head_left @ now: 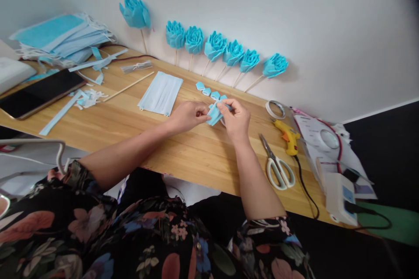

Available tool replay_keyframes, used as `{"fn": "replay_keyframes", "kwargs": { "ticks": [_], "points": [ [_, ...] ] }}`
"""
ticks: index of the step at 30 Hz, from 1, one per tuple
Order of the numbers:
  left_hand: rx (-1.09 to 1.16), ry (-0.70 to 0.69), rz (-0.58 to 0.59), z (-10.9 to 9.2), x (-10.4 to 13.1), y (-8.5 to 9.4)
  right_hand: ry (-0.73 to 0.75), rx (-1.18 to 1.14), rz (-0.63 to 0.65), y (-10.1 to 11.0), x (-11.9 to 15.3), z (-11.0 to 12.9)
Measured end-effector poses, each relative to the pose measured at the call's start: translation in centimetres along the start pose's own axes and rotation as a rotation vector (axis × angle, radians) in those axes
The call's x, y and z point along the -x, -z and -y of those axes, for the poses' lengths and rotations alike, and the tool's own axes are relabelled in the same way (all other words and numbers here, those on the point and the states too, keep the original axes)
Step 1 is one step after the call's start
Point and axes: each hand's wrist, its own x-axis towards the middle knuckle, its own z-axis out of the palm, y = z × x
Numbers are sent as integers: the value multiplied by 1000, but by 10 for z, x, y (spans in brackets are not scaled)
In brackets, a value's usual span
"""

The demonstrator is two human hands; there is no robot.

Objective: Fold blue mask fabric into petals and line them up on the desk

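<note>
Between my two hands is a small folded piece of light blue fabric [215, 113]. My left hand [190, 116] pinches its lower left edge, fingers curled. My right hand [236, 121] grips its upper right side between thumb and fingers. Just beyond the hands lies a short row of small folded blue petals [206, 91], partly hidden by the right hand. A flat pleated blue mask sheet [160, 93] rests left of them. Part of a round white item shows beneath my right fingers; I cannot make out what it is.
Several blue flowers on sticks [215, 46] lean against the wall. Masks [59, 37], a phone [42, 92], scraps [88, 97] and a stick [128, 86] lie left. At right are tape [275, 109], a yellow glue gun [288, 136], scissors [278, 166] and a power strip [340, 198].
</note>
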Motion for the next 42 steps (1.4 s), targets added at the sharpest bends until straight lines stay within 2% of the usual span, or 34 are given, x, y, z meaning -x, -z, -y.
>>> {"fn": "replay_keyframes", "kwargs": {
  "ticks": [7,27,42],
  "points": [
    [-23,-10,19,0,0,1,-2,-2,-6,0,0,0],
    [7,69,-31,-2,0,0,83,64,48,1,0,0],
    [11,41,-40,6,0,-1,46,-69,-67,1,-3,1]
  ]
}}
